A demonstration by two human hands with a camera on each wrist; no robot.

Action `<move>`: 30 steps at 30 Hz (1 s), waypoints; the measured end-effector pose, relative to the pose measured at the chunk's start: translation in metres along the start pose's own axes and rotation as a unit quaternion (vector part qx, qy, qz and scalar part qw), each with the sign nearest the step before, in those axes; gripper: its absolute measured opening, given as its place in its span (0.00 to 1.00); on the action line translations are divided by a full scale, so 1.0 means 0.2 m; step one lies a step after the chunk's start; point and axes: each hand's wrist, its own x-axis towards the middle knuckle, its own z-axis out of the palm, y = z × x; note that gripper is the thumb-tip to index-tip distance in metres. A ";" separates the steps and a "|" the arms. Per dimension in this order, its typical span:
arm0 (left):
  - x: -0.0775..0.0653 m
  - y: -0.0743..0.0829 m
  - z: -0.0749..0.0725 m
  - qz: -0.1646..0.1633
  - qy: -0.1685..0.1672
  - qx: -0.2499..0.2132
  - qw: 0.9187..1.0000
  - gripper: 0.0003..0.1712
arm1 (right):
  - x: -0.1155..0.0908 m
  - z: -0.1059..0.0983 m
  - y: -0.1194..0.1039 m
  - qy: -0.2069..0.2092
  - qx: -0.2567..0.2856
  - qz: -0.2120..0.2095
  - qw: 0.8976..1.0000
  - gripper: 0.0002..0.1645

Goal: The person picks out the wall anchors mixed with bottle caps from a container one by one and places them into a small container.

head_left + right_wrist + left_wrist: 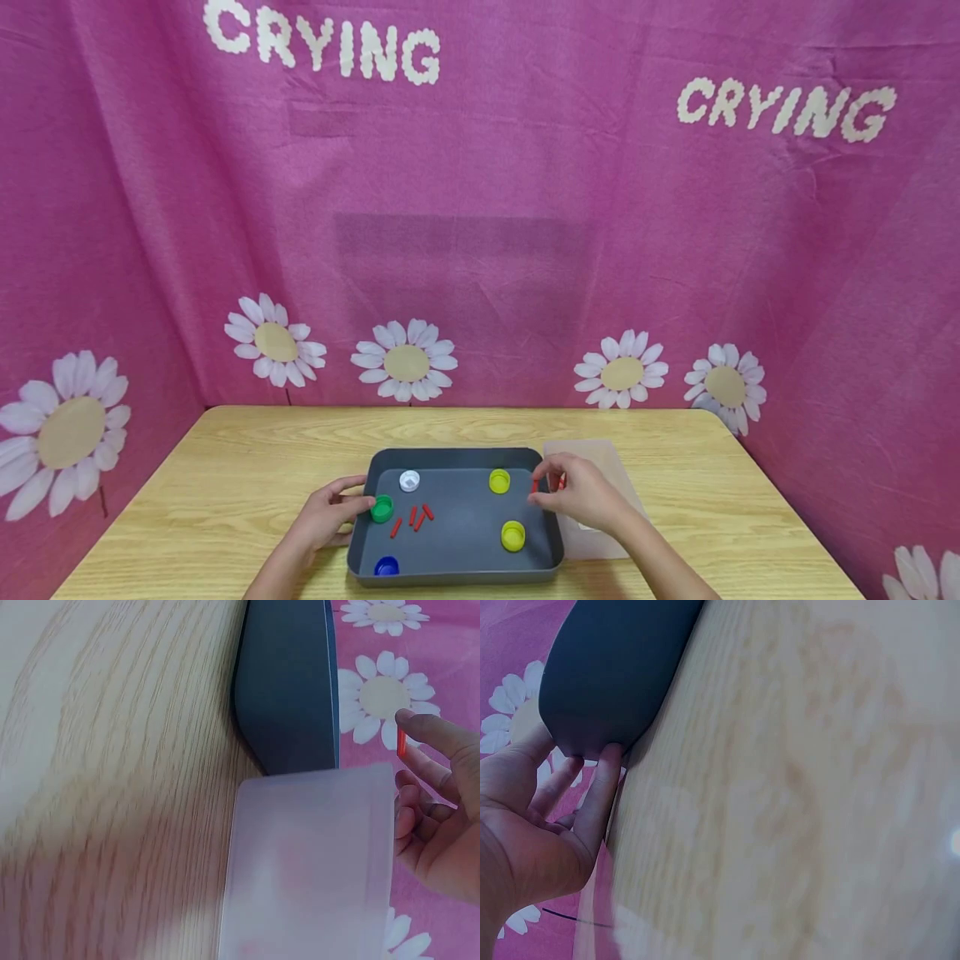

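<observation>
A dark grey tray (450,575) lies on the wooden table. My left hand (324,518) grips its left side, thumb over the rim beside a green bottle cap (382,508) and the other fingers against the outer wall (607,697). Above the tray's right rim, my right hand (577,493) pinches a short red stick (401,741) between thumb and index finger. Several similar red sticks (412,516) lie loose in the tray's left half. Two yellow caps (499,481) are toward its right, a white cap (409,481) at back left, a blue cap (386,567) at front left.
A translucent plastic box (315,855) stands against the tray's right side, with blurred red showing through its wall. The wooden table (262,450) reaches back to a pink curtain (480,167) with white daisies, which also hangs at both sides.
</observation>
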 end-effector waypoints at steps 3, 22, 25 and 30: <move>0.00 0.00 0.00 0.000 0.003 0.000 1.000 0.33 | -0.01 -0.02 0.01 0.006 0.002 0.005 1.000 0.16; 0.00 0.00 0.00 0.000 0.006 -0.004 1.000 0.33 | -0.05 -0.09 0.14 0.031 -0.012 0.033 0.999 0.13; 0.00 0.00 0.00 0.002 0.005 -0.003 1.000 0.33 | -0.06 -0.10 0.16 0.032 -0.011 0.045 0.998 0.14; 0.00 0.00 0.00 0.003 0.007 -0.001 1.000 0.33 | -0.06 -0.10 0.18 0.023 -0.002 0.064 0.998 0.16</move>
